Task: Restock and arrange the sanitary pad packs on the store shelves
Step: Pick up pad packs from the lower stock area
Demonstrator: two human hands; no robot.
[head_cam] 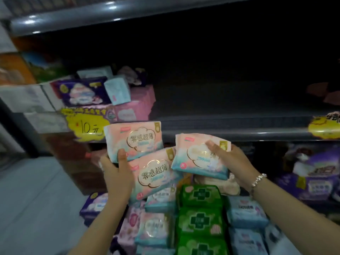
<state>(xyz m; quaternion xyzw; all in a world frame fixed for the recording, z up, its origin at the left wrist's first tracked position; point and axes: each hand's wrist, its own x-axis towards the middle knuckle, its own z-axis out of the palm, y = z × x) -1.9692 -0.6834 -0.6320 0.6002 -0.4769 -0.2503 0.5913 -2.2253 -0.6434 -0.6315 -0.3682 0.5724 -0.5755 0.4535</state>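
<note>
Nearest: stacked green plastic pad packs (201,220) and pale blue packs (246,212) below the hands. Left hand (117,172) grips two pink-and-teal soft pad packs (143,157); right hand (231,159) grips a third matching pack (200,155) (bead bracelet on wrist). Behind: grey metal shelf edge (230,134), yellow price tag (86,127), purple packs (81,92) left, dark shelf bay beyond.

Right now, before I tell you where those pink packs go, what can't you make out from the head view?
- Back of the middle shelf: in deep shadow, so any stock there is hidden.
- Right-hand pack: glare and the right hand cover its label.
- Yellow price tag at right: cut off by the frame edge.
- Packs at far left: blurred, unreadable.
</note>
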